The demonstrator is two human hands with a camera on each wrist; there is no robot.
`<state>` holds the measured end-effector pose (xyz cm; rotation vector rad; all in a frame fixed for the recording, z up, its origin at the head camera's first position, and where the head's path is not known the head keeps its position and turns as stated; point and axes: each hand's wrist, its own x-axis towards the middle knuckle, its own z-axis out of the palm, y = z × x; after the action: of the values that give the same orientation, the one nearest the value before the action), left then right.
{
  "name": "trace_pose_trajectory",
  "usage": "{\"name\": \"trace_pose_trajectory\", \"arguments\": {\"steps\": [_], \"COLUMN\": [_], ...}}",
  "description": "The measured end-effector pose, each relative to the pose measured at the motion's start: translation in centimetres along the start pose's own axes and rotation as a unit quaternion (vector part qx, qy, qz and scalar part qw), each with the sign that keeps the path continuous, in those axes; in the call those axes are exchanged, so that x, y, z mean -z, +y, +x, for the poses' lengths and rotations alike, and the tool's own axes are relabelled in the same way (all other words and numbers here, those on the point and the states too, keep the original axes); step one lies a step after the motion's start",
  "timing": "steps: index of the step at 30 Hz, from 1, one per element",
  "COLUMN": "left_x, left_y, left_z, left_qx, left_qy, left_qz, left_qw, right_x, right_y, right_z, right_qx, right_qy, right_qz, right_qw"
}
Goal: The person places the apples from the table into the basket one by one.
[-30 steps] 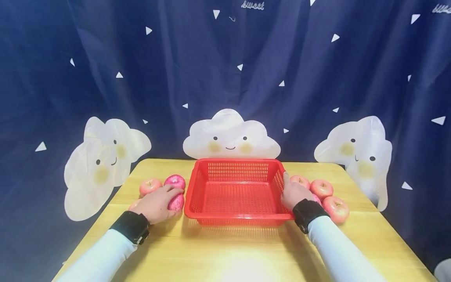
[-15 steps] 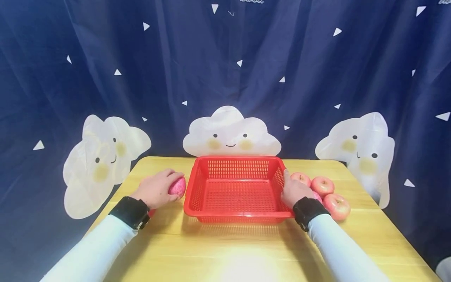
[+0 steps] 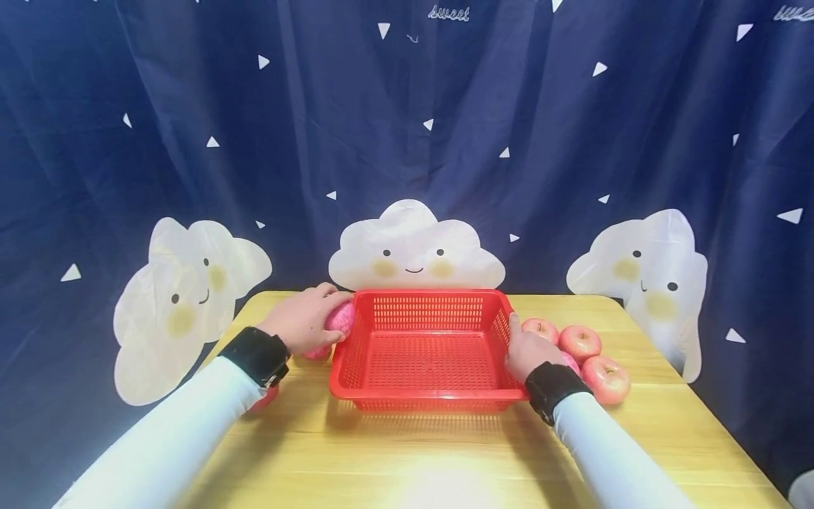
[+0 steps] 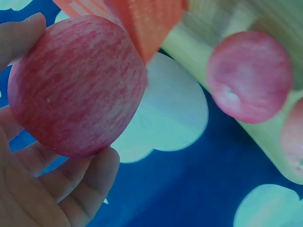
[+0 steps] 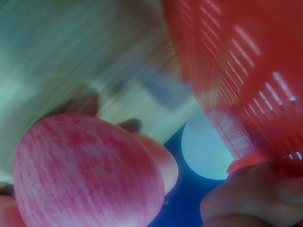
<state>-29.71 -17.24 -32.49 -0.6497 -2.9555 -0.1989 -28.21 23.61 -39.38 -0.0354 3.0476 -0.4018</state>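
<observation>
My left hand (image 3: 299,322) grips a pink-red apple (image 3: 340,319) just at the left rim of the red plastic basket (image 3: 432,394). In the left wrist view, thumb and fingers curl round this striped apple (image 4: 78,87), which is raised off the table. Below that hand, a second apple (image 3: 318,352) is partly hidden, and another red one (image 3: 264,398) shows beside the wrist. The basket has slotted walls, and no fruit lies inside it. On its right rim, my right hand (image 3: 530,351) holds the edge, its fingers partly hidden in the right wrist view.
Right of the basket, several apples (image 3: 580,343) sit close together, next to my right wrist; a striped one (image 5: 90,175) is nearest in the right wrist view. The wooden table (image 3: 381,459) ends at a dark blue curtain (image 3: 407,155) with printed clouds.
My left hand has taken hold of an apple, lifted it and carried it right and away from me to the basket's left rim. The right hand has stayed on the basket.
</observation>
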Motion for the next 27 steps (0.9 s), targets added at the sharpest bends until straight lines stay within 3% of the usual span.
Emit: {"name": "trace_pose_trajectory", "arguments": {"steps": [9,16,27], "left_x": [0.4,-0.4,-2.5], "left_y": [3.2,6.1,11.0], "left_z": [3.7,6.5,9.9], "left_qx": [-0.041,-0.094,-0.146], "left_qy": [-0.008,-0.002,-0.011], "left_qz": [-0.008,0.012,0.034], "left_qw": [0.9991,0.9955,0.9886], "right_x": [0.5,0.1,0.2], "right_y": [0.2,0.2,-0.3], "right_z": [0.1,-0.4,-0.3], "right_qx": [-0.006,-0.011,-0.009], "right_qy": [0.0,-0.005,0.009], "right_qz": [-0.001,0.018,0.004], "right_qw": [1.0,0.9998,0.9999]}}
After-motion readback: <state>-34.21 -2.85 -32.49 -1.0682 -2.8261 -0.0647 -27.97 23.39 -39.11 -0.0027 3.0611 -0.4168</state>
